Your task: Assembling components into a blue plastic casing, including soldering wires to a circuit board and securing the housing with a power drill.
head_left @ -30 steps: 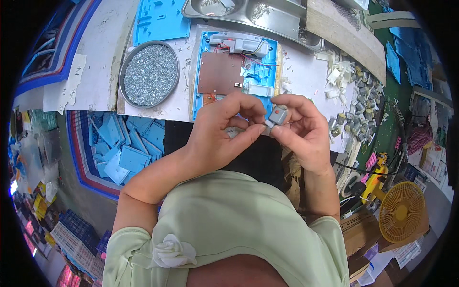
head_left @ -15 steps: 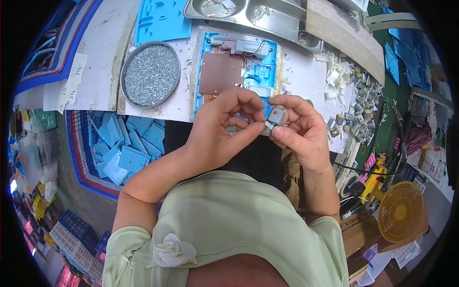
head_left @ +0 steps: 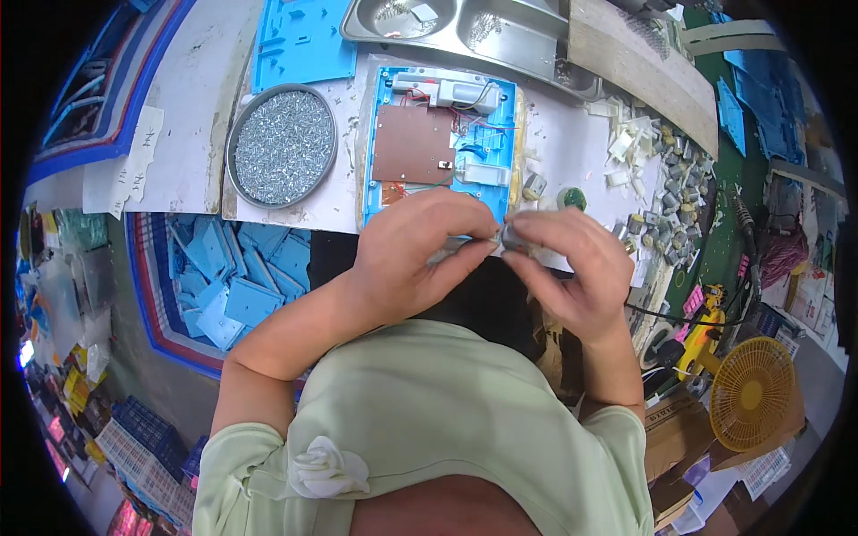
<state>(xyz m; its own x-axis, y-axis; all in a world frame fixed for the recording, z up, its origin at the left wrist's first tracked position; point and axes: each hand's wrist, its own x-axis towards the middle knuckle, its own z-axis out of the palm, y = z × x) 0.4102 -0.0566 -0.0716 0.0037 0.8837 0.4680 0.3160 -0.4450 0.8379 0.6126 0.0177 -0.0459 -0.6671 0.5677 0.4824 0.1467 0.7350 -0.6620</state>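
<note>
My right hand (head_left: pixel 576 268) is closed, thumb and fingers pinching a small grey metal motor (head_left: pixel 513 238). My left hand (head_left: pixel 424 246) has its thumb and fingertips pressed together right beside the motor; a small pale part shows at the fingertips, mostly hidden. Both hands are over the table's near edge, just in front of a blue plastic housing (head_left: pixel 514 116). That housing holds a brown board (head_left: pixel 413 143), wires, and grey and white plastic parts. Next to its right side lies another small motor (head_left: pixel 534 186).
A round metal tray (head_left: pixel 282 146) of small screws is at left, with a blue panel (head_left: pixel 304 40) behind. Blue pieces (head_left: pixel 250 299) fill a bag below. A steel tray (head_left: pixel 509 36) stands at the back. Right are a green roll (head_left: pixel 572 198), white parts (head_left: pixel 626 143), several motors (head_left: pixel 666 219) and a yellow fan (head_left: pixel 751 393).
My right hand has shifted slightly right and tilted, and the motor has come down closer to my left fingertips. The small motor and green roll beside the housing are now uncovered.
</note>
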